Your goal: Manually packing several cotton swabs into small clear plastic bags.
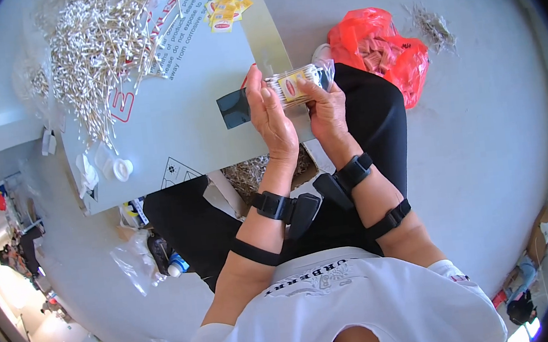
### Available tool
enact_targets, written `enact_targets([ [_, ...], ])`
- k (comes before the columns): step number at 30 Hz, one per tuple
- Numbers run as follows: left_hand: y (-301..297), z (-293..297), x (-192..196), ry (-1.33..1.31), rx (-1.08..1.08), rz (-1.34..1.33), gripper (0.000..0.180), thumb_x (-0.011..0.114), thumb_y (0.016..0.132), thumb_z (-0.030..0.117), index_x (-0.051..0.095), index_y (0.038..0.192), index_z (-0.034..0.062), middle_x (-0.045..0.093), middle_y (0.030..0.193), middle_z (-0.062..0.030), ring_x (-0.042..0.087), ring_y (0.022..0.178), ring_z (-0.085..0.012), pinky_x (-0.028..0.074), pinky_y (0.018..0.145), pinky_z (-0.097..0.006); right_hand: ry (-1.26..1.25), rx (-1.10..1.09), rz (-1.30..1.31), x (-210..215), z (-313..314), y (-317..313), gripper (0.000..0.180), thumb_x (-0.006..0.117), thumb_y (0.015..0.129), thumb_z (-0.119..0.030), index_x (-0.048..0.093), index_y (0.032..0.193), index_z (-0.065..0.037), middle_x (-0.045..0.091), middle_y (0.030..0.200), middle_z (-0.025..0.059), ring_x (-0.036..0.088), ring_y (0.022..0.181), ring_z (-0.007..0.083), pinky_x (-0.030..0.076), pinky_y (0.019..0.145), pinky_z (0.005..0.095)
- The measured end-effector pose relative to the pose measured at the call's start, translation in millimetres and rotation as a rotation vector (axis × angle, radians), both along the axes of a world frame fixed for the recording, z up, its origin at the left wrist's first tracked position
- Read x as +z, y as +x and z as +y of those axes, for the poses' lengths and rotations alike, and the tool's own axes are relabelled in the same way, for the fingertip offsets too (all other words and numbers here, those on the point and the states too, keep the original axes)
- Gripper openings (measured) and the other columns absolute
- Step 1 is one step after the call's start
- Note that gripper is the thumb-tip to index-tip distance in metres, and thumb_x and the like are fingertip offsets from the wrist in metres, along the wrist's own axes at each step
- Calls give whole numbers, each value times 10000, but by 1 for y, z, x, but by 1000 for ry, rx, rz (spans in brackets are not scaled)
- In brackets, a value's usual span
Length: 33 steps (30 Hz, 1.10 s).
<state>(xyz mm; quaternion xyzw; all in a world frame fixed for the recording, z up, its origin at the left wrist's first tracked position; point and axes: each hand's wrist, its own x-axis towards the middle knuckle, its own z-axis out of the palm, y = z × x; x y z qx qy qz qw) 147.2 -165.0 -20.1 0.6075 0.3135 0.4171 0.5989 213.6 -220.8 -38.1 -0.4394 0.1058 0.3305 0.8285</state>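
Observation:
A clear plastic pack of cotton swabs [310, 71] with a yellow card inside lies level over the table's right edge. My right hand [328, 106] is closed around its right part, thumb pressed on top over the card. At the left end, my left hand [273, 121] stands with its fingers stretched out and flat, touching the pack's end. Beside that hand, a dark rectangular piece [234, 109] rests on the table [199, 98]. Several yellow cards [225, 9] are scattered near the far edge. A big heap of loose cotton swabs [101, 52] covers the table's far left.
White plastic pieces [121, 169] sit at the near left corner. Below the table edge, between my legs, is a carton [309, 172] of loose sticks. On the floor to the right are a red plastic bag [413, 66] with pink bundles and a pile of sticks [434, 28].

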Motion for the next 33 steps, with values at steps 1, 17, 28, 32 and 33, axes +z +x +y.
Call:
enact_targets([
  [1,0,0,-1,8,-8,4,593,342,1048,407,355,1422,-53,393,1434,-206,383,1334,-280,270,1136,-385,-5,-3,6,1,1,-1,248,776,764,-16,651,979,-31,690,894,29,644,781,120,509,745,269],
  [17,16,-11,7,-240,4,-235,676,432,1004,478,363,1393,-71,390,1412,-193,352,1343,-277,240,1159,-412,-21,6,15,12,7,-4,255,786,723,32,679,953,5,697,914,66,655,786,138,537,733,289],
  [28,0,-21,19,-390,6,-223,618,436,1019,416,352,1385,-75,386,1419,-210,349,1359,-283,247,1162,-407,-2,-43,19,5,4,-4,361,784,705,68,648,1036,16,690,971,71,666,848,158,540,772,293],
  [32,-7,-38,22,-450,16,-194,614,420,1030,393,311,1421,-67,372,1448,-225,347,1374,-297,238,1174,-415,25,-10,92,10,3,-5,373,765,710,88,633,1052,19,685,986,74,668,866,169,538,791,295],
  [33,-7,-40,22,-460,2,-205,623,418,1029,398,302,1426,-68,367,1450,-229,341,1380,-297,239,1176,-409,25,-11,93,11,3,-5,373,765,710,88,633,1052,19,685,986,74,668,866,169,538,791,295],
])
